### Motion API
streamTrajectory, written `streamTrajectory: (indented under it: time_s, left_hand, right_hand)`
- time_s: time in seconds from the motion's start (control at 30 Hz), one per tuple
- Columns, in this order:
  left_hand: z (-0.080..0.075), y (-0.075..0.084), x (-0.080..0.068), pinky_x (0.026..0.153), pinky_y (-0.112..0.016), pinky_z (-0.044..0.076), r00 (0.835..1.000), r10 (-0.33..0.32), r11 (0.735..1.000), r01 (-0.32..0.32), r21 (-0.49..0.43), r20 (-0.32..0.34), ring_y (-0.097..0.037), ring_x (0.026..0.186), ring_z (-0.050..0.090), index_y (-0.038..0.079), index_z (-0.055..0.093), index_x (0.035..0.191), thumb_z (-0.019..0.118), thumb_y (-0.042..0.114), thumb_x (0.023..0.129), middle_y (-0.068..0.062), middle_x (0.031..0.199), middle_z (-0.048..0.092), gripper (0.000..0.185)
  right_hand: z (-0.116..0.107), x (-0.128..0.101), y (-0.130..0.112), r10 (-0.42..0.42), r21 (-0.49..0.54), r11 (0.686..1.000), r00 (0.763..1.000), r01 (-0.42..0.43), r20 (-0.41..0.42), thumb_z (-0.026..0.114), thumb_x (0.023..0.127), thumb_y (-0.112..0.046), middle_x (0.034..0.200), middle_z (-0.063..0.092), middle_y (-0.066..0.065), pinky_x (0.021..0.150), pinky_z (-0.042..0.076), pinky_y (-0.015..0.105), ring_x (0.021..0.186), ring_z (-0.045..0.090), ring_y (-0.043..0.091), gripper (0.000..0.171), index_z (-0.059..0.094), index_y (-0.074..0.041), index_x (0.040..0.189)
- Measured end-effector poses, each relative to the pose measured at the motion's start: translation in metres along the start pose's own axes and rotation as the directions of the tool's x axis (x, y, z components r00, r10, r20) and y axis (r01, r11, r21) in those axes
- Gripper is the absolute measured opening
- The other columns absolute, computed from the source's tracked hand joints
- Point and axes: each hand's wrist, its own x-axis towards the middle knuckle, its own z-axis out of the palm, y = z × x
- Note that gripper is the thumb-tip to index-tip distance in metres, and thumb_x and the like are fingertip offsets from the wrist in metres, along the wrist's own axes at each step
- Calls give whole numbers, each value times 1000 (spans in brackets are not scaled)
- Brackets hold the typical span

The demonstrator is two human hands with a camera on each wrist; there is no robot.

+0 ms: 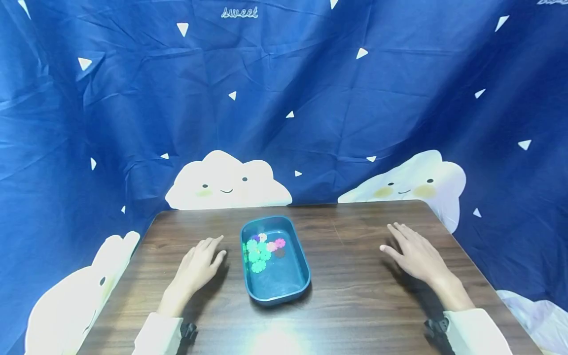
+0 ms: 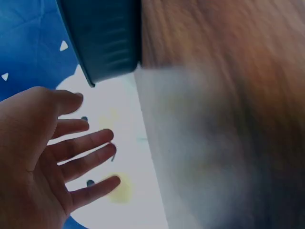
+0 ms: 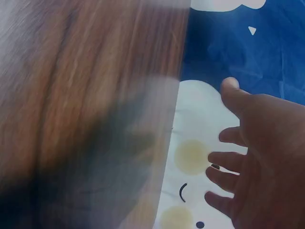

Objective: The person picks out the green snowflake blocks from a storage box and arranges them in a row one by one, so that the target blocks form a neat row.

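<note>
A dark teal plastic bin stands on the table, left of its middle. Inside it, several small notched plastic discs lie toward the left and far side, mostly green, with pink, white, purple and dark ones among them. My left hand is held over the table to the left of the bin, fingers extended and holding nothing. In the left wrist view the bin's side wall shows beyond the thumb. Well to the right of the bin, my right hand has its fingers spread, with nothing in it.
The wooden table has rounded far corners and reflects a bright light near its front. Behind it hangs a blue cloth with white clouds and triangles. A dark strap device sits at the right wrist, another at the left.
</note>
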Motion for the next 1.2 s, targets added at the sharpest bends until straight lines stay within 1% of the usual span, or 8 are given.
streamTrajectory:
  time_s: [0.13, 0.23, 0.43, 0.53, 0.73, 0.93, 1.07, 1.2]
  left_hand:
    - [-4, 8, 3, 81, -46, 56, 999, 27, 1000, -27, 14, -36, -23, 94, 68, 14, 63, 125, 61, 29, 94, -3, 108, 69, 35]
    - [-5, 14, 5, 66, -39, 56, 996, 48, 999, -46, 22, -79, -14, 77, 65, 17, 68, 110, 64, 25, 91, 4, 96, 68, 21]
    - [-9, 37, 5, 57, -36, 54, 987, 56, 998, -56, 1, -152, -13, 70, 65, 21, 68, 94, 63, 19, 90, 8, 86, 67, 6]
    - [-9, 50, 2, 60, -39, 56, 985, 39, 999, -43, -18, -168, -16, 74, 68, 21, 68, 92, 62, 19, 91, 8, 87, 68, 7]
    - [-7, 73, -1, 65, -40, 59, 981, 46, 998, -52, -25, -190, -20, 81, 70, 14, 73, 98, 60, 19, 93, 3, 90, 69, 14]
    - [-6, 87, -3, 82, -41, 59, 980, 47, 999, -48, -2, -191, -23, 102, 62, 5, 70, 117, 60, 18, 93, -6, 109, 66, 29]
    - [-3, 90, -3, 103, -45, 50, 983, 53, 998, -57, -14, -174, -29, 125, 56, 0, 62, 129, 60, 21, 94, -14, 134, 61, 41]
    - [1, 90, -3, 118, -45, 35, 996, 46, 999, -47, -10, -78, -31, 142, 41, -3, 52, 139, 56, 28, 98, -18, 151, 45, 51]
  right_hand:
    - [0, 7, -11, -9, -24, 1000, 998, 7, -61, 60, 95, -40, 130, 62, 20, 97, 44, 63, 123, 54, 43, 50, 60, -5, 131]
    - [0, 15, -21, -7, -13, 1000, 997, 6, -74, 61, 95, -36, 124, 66, 15, 90, 49, 61, 116, 60, 39, 40, 65, -9, 124]
    - [0, 33, -45, -39, 44, 998, 994, 44, -101, 64, 93, -35, 95, 73, -2, 69, 55, 45, 83, 69, 18, 29, 69, -17, 116]
    - [0, 44, -60, -56, 73, 995, 994, 63, -96, 65, 93, -34, 83, 70, -10, 63, 53, 38, 75, 66, 10, 23, 71, -20, 110]
    - [-3, 67, -91, -88, 117, 988, 994, 96, -64, 67, 91, -34, 73, 66, -16, 60, 50, 33, 68, 60, 4, 7, 71, -28, 93]
    - [-2, 84, -124, -165, 133, 976, 985, 170, -51, 67, 92, -33, 69, 63, -19, 62, 51, 34, 67, 59, 3, 6, 71, -32, 88]
    - [-2, 95, -149, -225, 147, 962, 973, 231, -55, 67, 91, -33, 71, 63, -19, 64, 51, 34, 68, 60, 5, 6, 71, -31, 88]
    - [-3, 105, -173, -280, 168, 945, 959, 281, -30, 66, 91, -33, 74, 63, -18, 64, 49, 30, 68, 57, 5, 7, 70, -30, 86]
